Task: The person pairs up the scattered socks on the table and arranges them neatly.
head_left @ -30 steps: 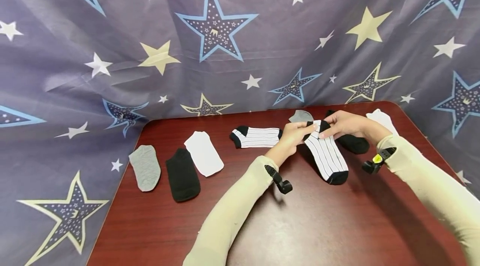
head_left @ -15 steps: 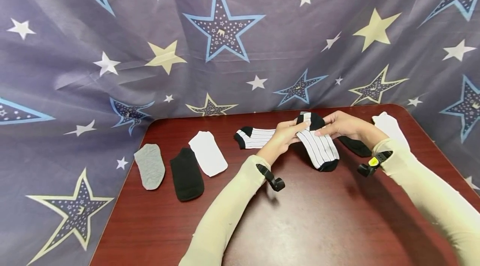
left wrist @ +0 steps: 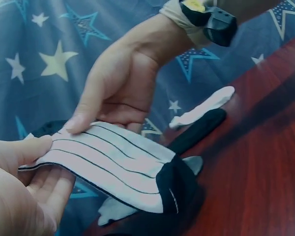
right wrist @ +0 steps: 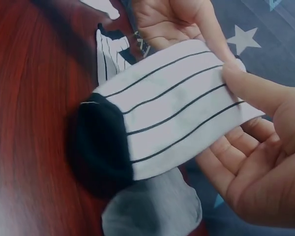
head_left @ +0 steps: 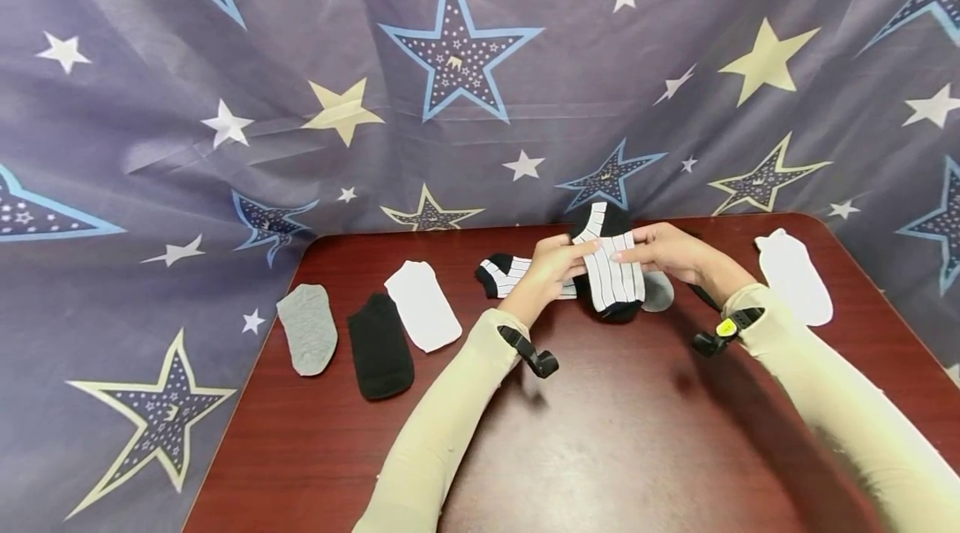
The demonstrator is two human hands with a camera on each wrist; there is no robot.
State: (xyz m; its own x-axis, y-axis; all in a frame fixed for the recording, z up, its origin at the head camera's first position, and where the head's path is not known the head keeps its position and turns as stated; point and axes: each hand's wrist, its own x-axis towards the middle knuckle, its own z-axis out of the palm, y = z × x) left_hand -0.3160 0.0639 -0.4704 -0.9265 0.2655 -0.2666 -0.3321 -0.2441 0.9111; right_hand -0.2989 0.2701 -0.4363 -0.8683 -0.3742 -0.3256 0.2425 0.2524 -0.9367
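Observation:
Both hands pinch a white sock with thin black stripes and a black toe and heel (head_left: 611,270), held above the far part of the table. My left hand (head_left: 553,266) grips its left edge, thumb on top and fingers beneath. On the opposite edge, my right hand (head_left: 667,252) pinches it the same way, as the right wrist view shows with the striped sock (right wrist: 172,103) between thumb and fingers. Behind the left hand lies a matching striped sock (head_left: 504,273), partly hidden. A grey sock (head_left: 658,291) shows below the held one.
On the table's left lie a grey sock (head_left: 309,329), a black sock (head_left: 381,347) and a white sock (head_left: 423,305). Another white sock (head_left: 795,276) lies at the right. Beside the right hand a black sock (left wrist: 201,130) is mostly covered. A star-patterned cloth (head_left: 465,149) hangs behind the table (head_left: 600,433).
Both hands have moved left with the striped sock, which has turned more upright, its toe toward the near side. The grey sock under it shows at its right. The view has shifted slightly.

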